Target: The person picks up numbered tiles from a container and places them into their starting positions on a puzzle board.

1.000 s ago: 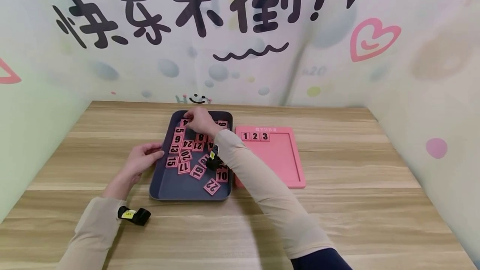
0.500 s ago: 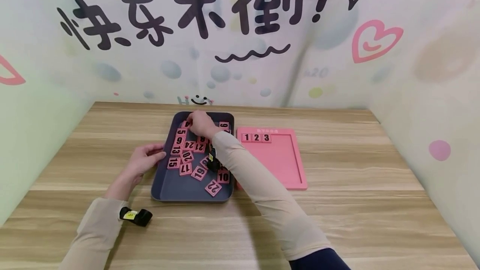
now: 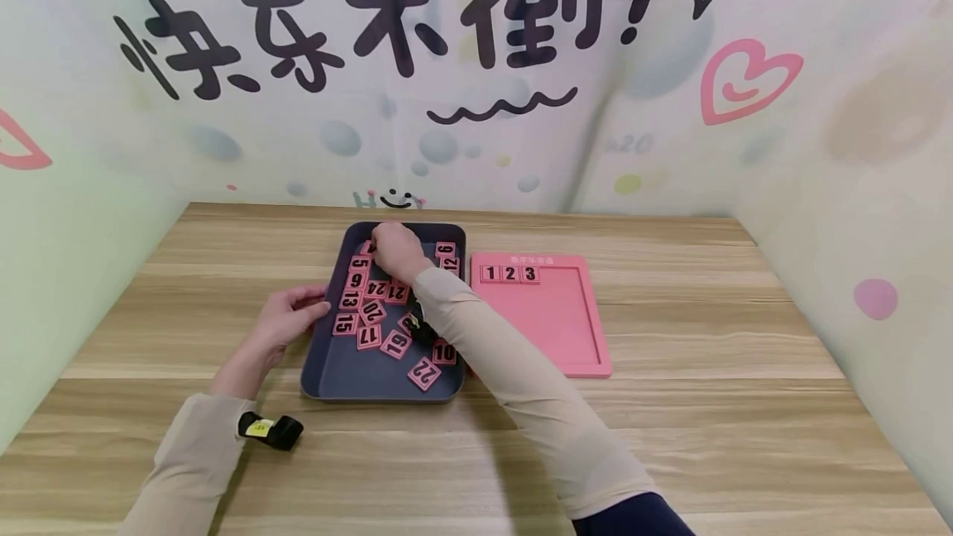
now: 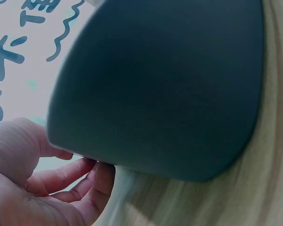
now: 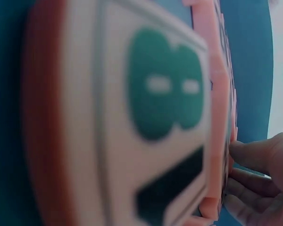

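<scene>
A dark grey tray [image 3: 380, 394] holds several loose pink number tiles, among them 5, 6, 13 and 15 along its left side. My left hand [image 3: 286, 317] grips the tray's left wall, its thumb and fingertips at the rim; the left wrist view shows the tray's dark outer side. Over the far left part of the tray, my right hand [image 3: 398, 251] pinches a pink number tile [image 3: 366, 247], mostly hidden by the fingers. In the right wrist view my thumb [image 5: 247, 155] and fingers meet tile edges, and a blurred tile [image 5: 167, 94] with an 8 looms close.
Right of the tray lies a pink puzzle board [image 3: 536, 321] with a raised frame. Tiles 1 [image 3: 490, 273], 2 [image 3: 510, 274] and 3 [image 3: 530, 274] sit in its top row from the left. A printed cloth wall [image 3: 476, 164] stands behind the wooden table [image 3: 715, 404].
My right hand has shifted slightly, its fingers covering more of the far left tile; the 12 tile shows more. My left hand stays at the tray's rim.
</scene>
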### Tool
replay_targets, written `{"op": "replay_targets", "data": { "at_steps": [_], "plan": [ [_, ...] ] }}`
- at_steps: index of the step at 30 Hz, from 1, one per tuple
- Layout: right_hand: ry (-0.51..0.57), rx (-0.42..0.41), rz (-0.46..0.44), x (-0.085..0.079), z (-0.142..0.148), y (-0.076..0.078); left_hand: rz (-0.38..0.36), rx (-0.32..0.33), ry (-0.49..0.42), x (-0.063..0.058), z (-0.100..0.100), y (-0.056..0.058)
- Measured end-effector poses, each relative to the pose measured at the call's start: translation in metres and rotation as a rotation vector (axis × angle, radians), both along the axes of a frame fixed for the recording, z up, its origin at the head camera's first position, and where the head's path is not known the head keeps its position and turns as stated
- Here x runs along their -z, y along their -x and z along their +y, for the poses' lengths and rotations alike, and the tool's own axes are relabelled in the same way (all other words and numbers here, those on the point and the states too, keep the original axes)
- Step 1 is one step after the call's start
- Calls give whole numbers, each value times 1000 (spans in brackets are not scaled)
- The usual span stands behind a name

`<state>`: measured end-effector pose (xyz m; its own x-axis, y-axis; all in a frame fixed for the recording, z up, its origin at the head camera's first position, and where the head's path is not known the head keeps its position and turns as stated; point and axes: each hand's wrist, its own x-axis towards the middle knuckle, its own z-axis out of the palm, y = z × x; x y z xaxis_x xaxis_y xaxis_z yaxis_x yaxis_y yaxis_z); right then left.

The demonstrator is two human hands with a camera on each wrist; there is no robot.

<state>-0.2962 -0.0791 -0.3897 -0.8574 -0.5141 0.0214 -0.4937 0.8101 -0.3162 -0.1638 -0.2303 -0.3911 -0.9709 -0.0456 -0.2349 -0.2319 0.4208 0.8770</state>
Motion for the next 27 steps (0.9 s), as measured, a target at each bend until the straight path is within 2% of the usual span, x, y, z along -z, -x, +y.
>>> {"op": "replay_targets", "data": {
  "at_steps": [7,13,20,27],
  "plan": [
    [57,22,-78,-2,4,3,-1,-6,-6,0,1,0],
    [112,6,-141,-13,15,4,0,-3,6,-1,0,-1],
    [238,-44,-132,-31,39,-2,7,-3,-3,-2,2,-2],
    [247,-85,-98,-49,72,-10,10,0,14,0,0,-1]
  ]
}}
